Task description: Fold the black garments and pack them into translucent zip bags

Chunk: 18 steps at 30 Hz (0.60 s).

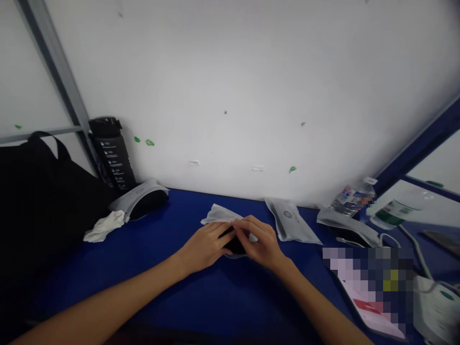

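Observation:
In the head view, a frosted zip pouch (223, 213) with something black (235, 245) at its near side lies at the middle of the blue table. My left hand (204, 245) is closed on the pouch's left part, its fingers reaching over the black item. From the right, my right hand (261, 240) pinches at the pouch near its upper edge, with thumb and fingers close together. The fingertips of both hands nearly meet there. My fingers cover much of the pouch, and what the black item is cannot be made out.
Similar pouches lie left (142, 195), right (292, 221) and far right (350, 225). A crumpled tissue (105, 226), black bag (46, 206) and black water bottle (115, 160) are left. Rightward are a clear bottle (347, 197), phone (373, 314), power strip (436, 309) and white wall (230, 86) behind.

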### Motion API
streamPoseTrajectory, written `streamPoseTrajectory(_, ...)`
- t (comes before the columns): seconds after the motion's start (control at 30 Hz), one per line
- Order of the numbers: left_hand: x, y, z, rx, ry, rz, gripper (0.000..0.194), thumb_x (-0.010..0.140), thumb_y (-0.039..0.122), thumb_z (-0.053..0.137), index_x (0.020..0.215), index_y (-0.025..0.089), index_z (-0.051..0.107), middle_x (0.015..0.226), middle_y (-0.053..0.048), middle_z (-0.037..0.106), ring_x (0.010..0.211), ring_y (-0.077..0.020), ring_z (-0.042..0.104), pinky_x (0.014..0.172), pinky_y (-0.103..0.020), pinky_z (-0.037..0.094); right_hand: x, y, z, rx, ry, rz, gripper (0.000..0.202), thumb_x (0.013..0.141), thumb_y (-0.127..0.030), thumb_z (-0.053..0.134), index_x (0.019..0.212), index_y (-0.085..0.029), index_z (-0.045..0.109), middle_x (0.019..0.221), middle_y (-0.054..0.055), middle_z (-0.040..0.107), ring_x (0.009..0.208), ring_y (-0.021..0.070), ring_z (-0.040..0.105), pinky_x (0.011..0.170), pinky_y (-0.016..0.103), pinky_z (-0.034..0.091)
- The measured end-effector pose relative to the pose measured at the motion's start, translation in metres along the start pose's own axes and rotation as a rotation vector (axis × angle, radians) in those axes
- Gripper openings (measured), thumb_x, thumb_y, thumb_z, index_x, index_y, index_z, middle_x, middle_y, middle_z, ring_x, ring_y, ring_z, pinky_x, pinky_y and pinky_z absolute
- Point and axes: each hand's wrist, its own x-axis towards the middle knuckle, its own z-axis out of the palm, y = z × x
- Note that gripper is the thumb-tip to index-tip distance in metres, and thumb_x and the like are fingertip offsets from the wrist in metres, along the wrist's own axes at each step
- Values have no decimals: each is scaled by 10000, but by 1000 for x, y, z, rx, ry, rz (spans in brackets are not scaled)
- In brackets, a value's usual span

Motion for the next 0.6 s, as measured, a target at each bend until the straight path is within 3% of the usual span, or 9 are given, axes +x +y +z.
streamPoseTrajectory(0.07, 0, 0, 1, -17, -39, -73, 507, 935, 296, 742, 1384, 160, 549, 1357, -165, 653, 1266, -324, 633, 1065, -482, 554, 2, -2, -1, 17, -24, 16, 258, 1019, -143, 578, 1241, -235, 669, 828, 21, 652, 669, 148, 585, 644, 286, 515)
streamPoseTrajectory(0.13, 1, -2, 3, -19, -83, -100, 487, 935, 321, 745, 1354, 155, 561, 1309, -163, 671, 1222, -324, 649, 1030, -473, 560, 4, -3, -2, 28, -66, 74, 259, 1033, -218, 574, 1277, -239, 660, 857, 30, 671, 731, 170, 621, 722, 322, 544)
streamPoseTrajectory(0.2, 3, -4, 5, 12, -123, -87, 383, 957, 306, 709, 1290, 153, 599, 1225, -148, 697, 1136, -310, 678, 976, -447, 568, 5, -1, -3, 46, -120, 188, 314, 1057, -313, 547, 1355, -248, 624, 1083, 79, 704, 980, 222, 669, 935, 411, 552)
streamPoseTrajectory(0.3, 6, -8, 9, 101, -135, -22, 188, 972, 230, 641, 1135, 137, 650, 1053, -116, 712, 972, -274, 697, 862, -390, 564, 1, 8, -2, 143, -254, 405, 442, 1097, -451, 449, 1500, -283, 519, 1511, 100, 535, 1421, 267, 480, 1236, 519, 348)
streamPoseTrajectory(0.4, 6, -12, 10, 162, -68, 113, 107, 967, 189, 589, 1039, 131, 644, 943, -87, 700, 855, -247, 679, 773, -362, 536, -6, 20, 2, 287, -405, 608, 559, 1100, -572, 365, 1578, -287, 428, 1641, 71, 412, 1545, 244, 327, 1320, 526, 173)
streamPoseTrajectory(0.5, 3, -15, 4, 145, 54, 270, 123, 952, 167, 549, 1042, 133, 626, 863, -62, 690, 785, -225, 659, 725, -343, 512, -9, 28, 5, 370, -482, 717, 643, 1085, -638, 333, 1599, -258, 405, 1658, 76, 400, 1551, 241, 329, 1326, 517, 163)
streamPoseTrajectory(0.6, -1, -13, -9, 55, 210, 336, 200, 920, 142, 531, 1104, 146, 607, 864, -57, 706, 793, -211, 665, 753, -328, 512, -7, 34, 4, 376, -494, 702, 627, 1092, -630, 305, 1585, -267, 440, 1643, 60, 433, 1534, 242, 369, 1323, 511, 188)
